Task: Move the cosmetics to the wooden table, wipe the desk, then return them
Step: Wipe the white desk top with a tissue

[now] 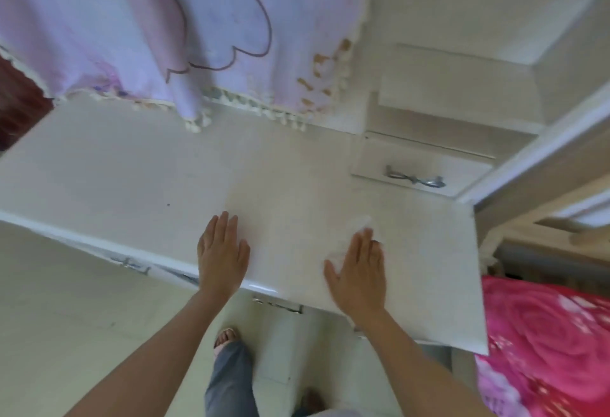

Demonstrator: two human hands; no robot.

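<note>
1. Plainly, the wiping step is in hand: the white worktop (132,169) carries no cosmetics in this view, so the first move looks done. Neither they nor the wooden table can be seen here.
2. The right hand (359,271) lies flat on the right part of the worktop, its fingers (364,241) straight and close together. They press down on a thin white tissue (359,222), which shows past the fingertips and at the thumb side. It is blurred, so I cannot tell whether it is a wet wipe or dry paper.
3. The left hand (221,251) rests palm down near the front edge, well apart from the right. Its fingers (224,225) are straight and lightly spread and hold nothing; it seems to be steadying the person.
4. A purple cloth (198,20) with a fringe hangs at the back, its hem just above the worktop. A small drawer (422,169) with a metal handle sits at the back right, and a pink flowered bed cover (544,334) lies beyond the right end.
5. How far the wiping has got cannot be read from the surface. A small dark speck (168,204) shows on the left half.
6. The next move probably calls for even downward pressure, so the thin tissue slides without bunching. Strokes should reach the left half and the strip under the fringe.
</note>
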